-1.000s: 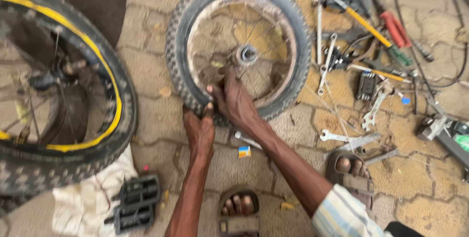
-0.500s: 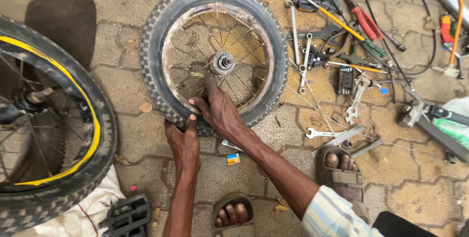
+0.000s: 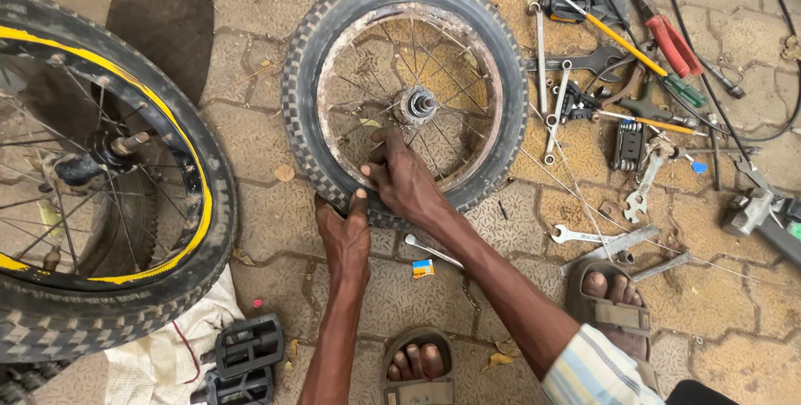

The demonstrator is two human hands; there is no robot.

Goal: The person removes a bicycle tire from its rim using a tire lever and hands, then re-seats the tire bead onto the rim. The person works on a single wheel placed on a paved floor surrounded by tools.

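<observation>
A small bicycle wheel [image 3: 405,5] with a knobby black tyre and a rusty spoked rim lies flat on the paving stones. Its hub [image 3: 417,106] sits in the middle. My left hand [image 3: 344,231] grips the tyre at the wheel's near edge, thumb over the tread. My right hand [image 3: 404,178] presses on the rim and tyre bead just beside it, fingers spread over the spokes. Both hands are on the same near section of the tyre.
A larger wheel [image 3: 125,230] with a yellow-striped tyre lies at left. Two black pedals [image 3: 238,359] rest on a white cloth. Wrenches [image 3: 557,109], screwdrivers [image 3: 667,42] and other tools are scattered at right. A small spanner [image 3: 432,251] lies near my sandalled feet [image 3: 613,301].
The view has shifted, so the small wheel sits further right in frame. Both hands stay on the wheel's near edge, the right hand shifted slightly on the rim.
</observation>
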